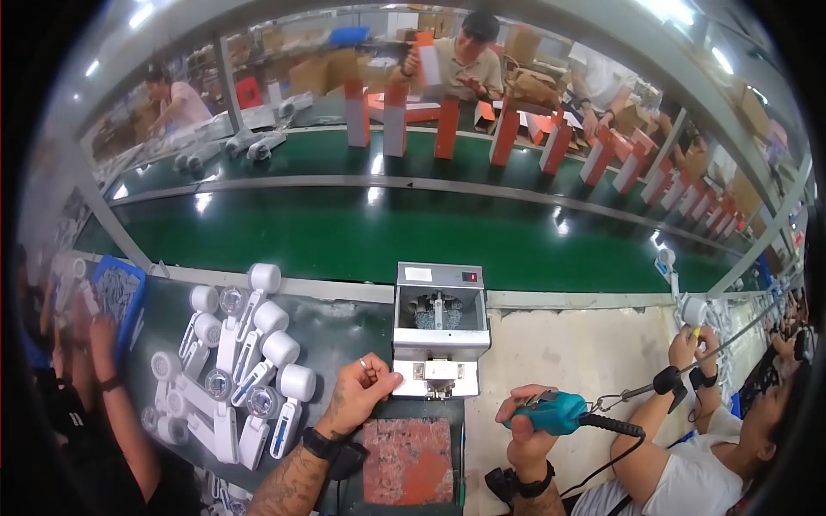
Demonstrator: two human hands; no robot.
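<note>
My right hand grips a teal electric screwdriver, tilted sideways, with a black cord and a hanging cable at its end. Beside the front of a grey metal screw feeder, my left hand has its thumb and fingers pinched together, near the feeder's small front plate; whatever they hold is too small to make out. Small screws lie in the feeder's open bin. Below it rests a worn red block. To the left lie several white handheld devices with round heads, piled on the dark green mat.
Beyond the bench runs a green conveyor belt; orange-and-white boxes stand in a row behind it. A blue bin of small parts sits at far left. Co-workers sit on both sides, and others work across the belt.
</note>
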